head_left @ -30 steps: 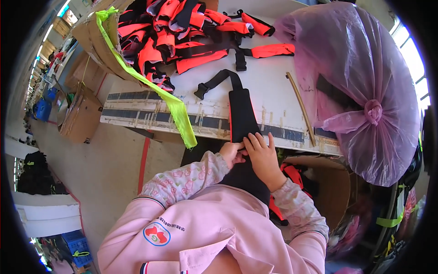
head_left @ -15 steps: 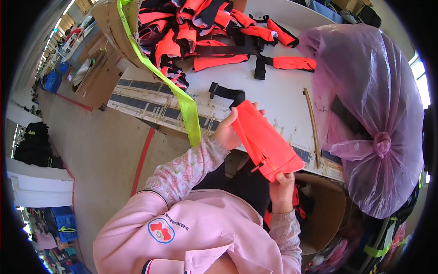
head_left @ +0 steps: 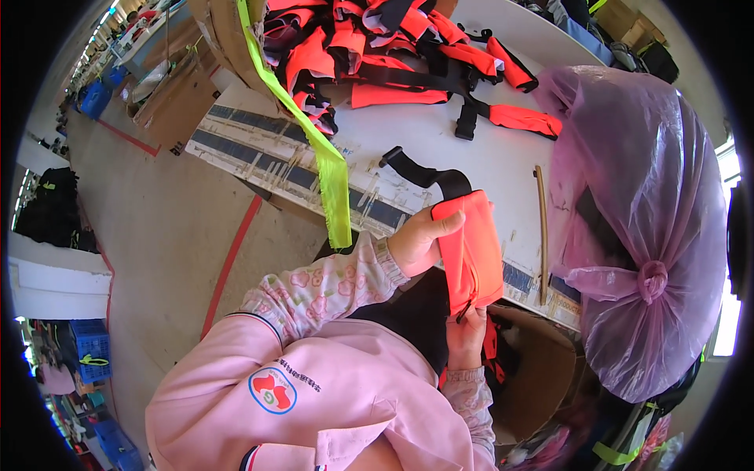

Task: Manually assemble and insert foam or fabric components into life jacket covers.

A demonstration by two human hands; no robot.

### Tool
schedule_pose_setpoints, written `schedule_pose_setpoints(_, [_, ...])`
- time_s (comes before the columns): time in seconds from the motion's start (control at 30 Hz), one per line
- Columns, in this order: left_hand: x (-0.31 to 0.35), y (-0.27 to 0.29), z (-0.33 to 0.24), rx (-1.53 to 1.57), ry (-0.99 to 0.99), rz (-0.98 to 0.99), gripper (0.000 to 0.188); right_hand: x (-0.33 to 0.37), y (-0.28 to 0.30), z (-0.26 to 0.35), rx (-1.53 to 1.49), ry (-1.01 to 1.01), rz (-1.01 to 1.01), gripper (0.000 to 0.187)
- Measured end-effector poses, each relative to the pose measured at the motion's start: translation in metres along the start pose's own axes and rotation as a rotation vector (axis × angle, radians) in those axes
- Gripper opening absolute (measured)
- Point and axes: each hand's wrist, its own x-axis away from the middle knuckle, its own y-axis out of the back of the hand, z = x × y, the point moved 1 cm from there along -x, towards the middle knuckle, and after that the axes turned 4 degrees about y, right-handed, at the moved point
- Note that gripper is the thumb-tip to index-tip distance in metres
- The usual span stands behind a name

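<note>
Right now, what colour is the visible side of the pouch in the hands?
Bright orange-red; the pouch shows best in the head view.

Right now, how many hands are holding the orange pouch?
2. The left hand holds the upper end of the pouch, and the right hand holds its lower end. Part of the left hand is hidden behind the pouch.
</note>
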Motion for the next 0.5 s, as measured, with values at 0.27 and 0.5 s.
schedule_pose_setpoints(0.27, [0.002, 0.005, 0.006, 0.028, 0.171, 0.064, 0.063, 0.008, 0.003, 0.01, 0.068, 0.001, -0.082, 0.052])
schedule_pose_setpoints(0.5, [-0.015, 0.041, -0.049, -0.834, 0.604, 0.509, 0.036, 0.098, 0.055, 0.215, 0.632, 0.472, -0.393, 0.026])
